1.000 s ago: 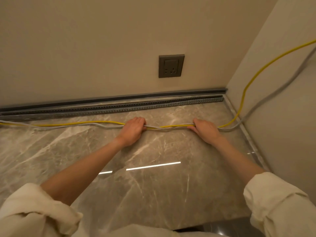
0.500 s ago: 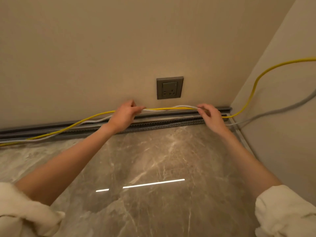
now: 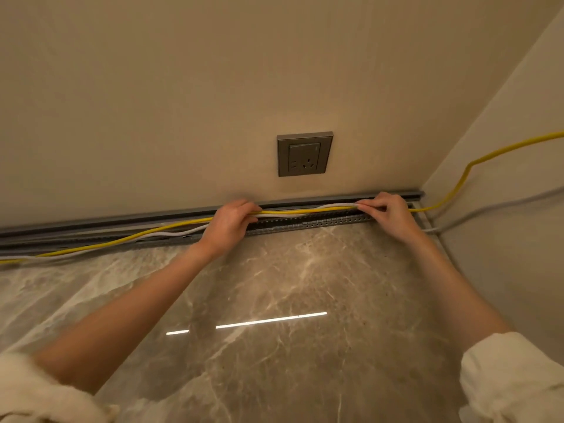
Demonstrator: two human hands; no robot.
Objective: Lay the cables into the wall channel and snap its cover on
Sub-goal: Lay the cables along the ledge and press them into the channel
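A yellow cable [image 3: 300, 211] and a white-grey cable [image 3: 331, 206] run side by side along the foot of the back wall. My left hand [image 3: 229, 222] grips both cables near the middle. My right hand [image 3: 386, 210] pinches them further right, close to the corner. Between my hands the cables hang just above the grey slotted wall channel [image 3: 305, 222], which lies open along the floor edge. A long grey strip [image 3: 122, 221], seemingly the cover, lies against the wall behind the channel. To the left the cables slope down to the floor.
A grey wall socket [image 3: 304, 154] sits on the back wall above the channel. The side wall [image 3: 503, 209] closes the right; both cables climb along it out of view. Polished marble floor [image 3: 274, 300] spreads beneath my arms.
Both hands lifted the cables off the marble floor and carried them back to the wall, then lowered them to just over the channel. My head moved closer to the wall.
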